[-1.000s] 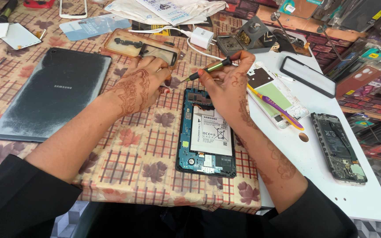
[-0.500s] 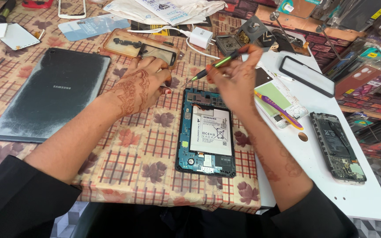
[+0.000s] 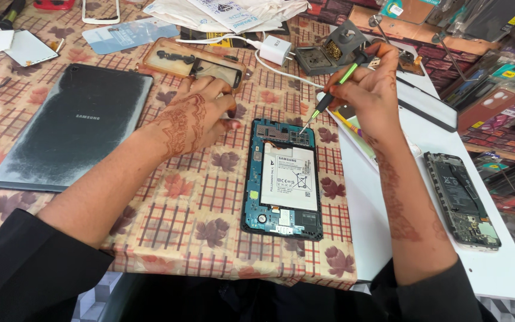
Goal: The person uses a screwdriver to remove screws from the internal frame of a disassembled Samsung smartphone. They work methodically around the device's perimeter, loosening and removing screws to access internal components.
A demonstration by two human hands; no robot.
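An opened tablet (image 3: 283, 179) lies face down on the checked tablecloth, showing its white battery and blue frame. My right hand (image 3: 372, 89) holds a green and black screwdriver (image 3: 328, 100), its tip pointing down at the tablet's upper right corner. My left hand (image 3: 193, 118) rests on the cloth just left of the tablet's top edge, fingers curled and holding nothing that I can see.
A dark grey tablet back cover (image 3: 73, 134) lies at the left. A clear phone case (image 3: 193, 61), a white charger plug (image 3: 275, 49) and a soldering stand (image 3: 332, 52) sit behind. An opened phone (image 3: 461, 200) lies on the white board (image 3: 484, 268) at the right.
My right hand has lifted up and to the right, drawing the screwdriver away from my left hand; the tip now points at the tablet's top corner. The left hand has stayed put.
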